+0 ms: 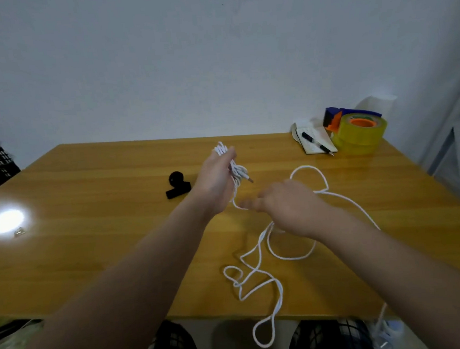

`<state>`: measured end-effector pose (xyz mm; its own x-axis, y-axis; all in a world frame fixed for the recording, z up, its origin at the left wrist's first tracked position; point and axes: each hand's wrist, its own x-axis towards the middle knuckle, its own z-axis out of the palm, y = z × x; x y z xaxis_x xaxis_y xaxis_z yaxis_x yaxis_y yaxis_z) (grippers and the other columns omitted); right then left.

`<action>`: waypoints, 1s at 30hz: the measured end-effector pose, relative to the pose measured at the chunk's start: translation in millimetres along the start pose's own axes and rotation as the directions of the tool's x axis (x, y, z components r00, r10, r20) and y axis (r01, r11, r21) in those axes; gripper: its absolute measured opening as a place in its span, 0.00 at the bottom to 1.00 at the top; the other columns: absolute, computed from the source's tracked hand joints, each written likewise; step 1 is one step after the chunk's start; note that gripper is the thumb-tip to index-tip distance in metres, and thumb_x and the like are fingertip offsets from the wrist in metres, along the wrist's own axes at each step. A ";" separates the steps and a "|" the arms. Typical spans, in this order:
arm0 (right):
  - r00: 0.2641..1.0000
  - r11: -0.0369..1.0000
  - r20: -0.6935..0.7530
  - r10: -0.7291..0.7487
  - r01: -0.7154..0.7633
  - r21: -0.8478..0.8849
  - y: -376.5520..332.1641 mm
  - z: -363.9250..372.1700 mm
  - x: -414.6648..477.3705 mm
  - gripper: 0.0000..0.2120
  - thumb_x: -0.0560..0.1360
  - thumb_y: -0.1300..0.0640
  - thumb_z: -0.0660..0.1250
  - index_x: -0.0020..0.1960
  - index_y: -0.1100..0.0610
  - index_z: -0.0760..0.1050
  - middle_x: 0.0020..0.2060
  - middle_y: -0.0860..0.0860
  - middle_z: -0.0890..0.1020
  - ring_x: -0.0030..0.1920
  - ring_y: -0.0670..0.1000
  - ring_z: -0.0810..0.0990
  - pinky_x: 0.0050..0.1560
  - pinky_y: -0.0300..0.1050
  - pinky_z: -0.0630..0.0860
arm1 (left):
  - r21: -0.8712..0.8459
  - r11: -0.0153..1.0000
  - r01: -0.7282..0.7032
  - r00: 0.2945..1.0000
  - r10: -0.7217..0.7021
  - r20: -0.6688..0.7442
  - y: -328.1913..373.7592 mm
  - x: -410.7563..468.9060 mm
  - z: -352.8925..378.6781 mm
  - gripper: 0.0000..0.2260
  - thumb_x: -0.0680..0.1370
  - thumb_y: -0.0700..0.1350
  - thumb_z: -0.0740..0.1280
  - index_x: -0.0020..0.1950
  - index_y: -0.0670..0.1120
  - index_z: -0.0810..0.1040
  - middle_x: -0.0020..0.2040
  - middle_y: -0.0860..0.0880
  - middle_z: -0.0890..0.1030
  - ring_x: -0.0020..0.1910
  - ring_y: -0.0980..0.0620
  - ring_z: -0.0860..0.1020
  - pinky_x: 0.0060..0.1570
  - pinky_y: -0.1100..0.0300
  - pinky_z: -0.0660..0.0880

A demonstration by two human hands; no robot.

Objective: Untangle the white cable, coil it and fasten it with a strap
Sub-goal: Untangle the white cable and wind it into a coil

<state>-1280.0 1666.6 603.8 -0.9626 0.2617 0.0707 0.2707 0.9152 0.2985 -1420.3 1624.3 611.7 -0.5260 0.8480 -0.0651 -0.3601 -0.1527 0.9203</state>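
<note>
Wooden tabletop (91,240) is strewn with loose white cable (304,166); its coil is gripped by the left hand (215,181), while the hold of the blurred right hand (289,208) cannot be told. Crossed loops may be yanked into knots.

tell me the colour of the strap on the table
The strap is black, clearest in head view.
</note>
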 end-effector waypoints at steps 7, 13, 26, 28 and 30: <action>0.929 0.951 -0.363 0.076 0.042 0.306 10.9 -8.5 2.6 0.02 0.74 0.58 0.64 0.47 0.53 0.75 0.42 0.48 0.82 0.44 0.54 0.79 0.36 0.47 0.69 | 0.158 0.985 0.064 0.973 -0.097 0.210 -12.0 -8.5 0.1 0.19 0.83 0.41 0.57 0.67 0.29 0.61 0.46 0.40 0.81 0.45 0.49 0.81 0.36 0.60 0.76; 0.918 0.924 -0.339 0.205 -0.067 0.376 16.1 -13.7 -3.7 0.11 0.75 0.45 0.65 0.45 0.53 0.74 0.39 0.48 0.83 0.43 0.54 0.80 0.37 0.44 0.63 | 0.627 0.760 -0.167 0.929 -0.091 0.359 -4.0 -21.2 -6.1 0.10 0.77 0.40 0.57 0.37 0.44 0.73 0.35 0.48 0.74 0.36 0.53 0.72 0.42 0.59 0.68; 0.941 0.929 -0.271 0.202 -0.097 0.356 31.7 7.0 -11.8 0.09 0.65 0.49 0.67 0.44 0.49 0.72 0.40 0.42 0.73 0.50 0.49 0.71 0.59 0.45 0.59 | 0.819 0.507 -0.268 0.895 -0.185 0.407 18.1 -34.4 -3.7 0.15 0.81 0.48 0.57 0.39 0.40 0.69 0.33 0.39 0.72 0.32 0.51 0.69 0.31 0.63 0.66; 0.914 0.922 -0.316 0.254 -0.129 0.365 29.5 17.5 -14.2 0.15 0.63 0.48 0.64 0.49 0.49 0.74 0.49 0.45 0.75 0.57 0.51 0.70 0.60 0.47 0.57 | 0.829 0.442 -0.341 0.878 -0.166 0.450 18.7 -33.1 -5.1 0.18 0.80 0.51 0.63 0.40 0.37 0.70 0.32 0.41 0.71 0.30 0.52 0.69 0.27 0.65 0.65; 0.850 0.895 -0.398 0.346 -0.171 0.412 26.9 21.0 -14.1 0.19 0.64 0.48 0.66 0.54 0.50 0.76 0.54 0.50 0.74 0.59 0.52 0.67 0.59 0.49 0.60 | 0.853 0.350 -0.387 0.882 -0.129 0.454 16.6 -29.6 -7.1 0.17 0.79 0.51 0.65 0.38 0.40 0.70 0.30 0.46 0.70 0.24 0.58 0.68 0.22 0.68 0.64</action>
<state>-1258.8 1694.0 590.8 -0.7296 0.4166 0.5424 0.4121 0.9007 -0.1375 -1416.1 1593.0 626.1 -0.0678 0.9977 -0.0014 0.7349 0.0509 0.6763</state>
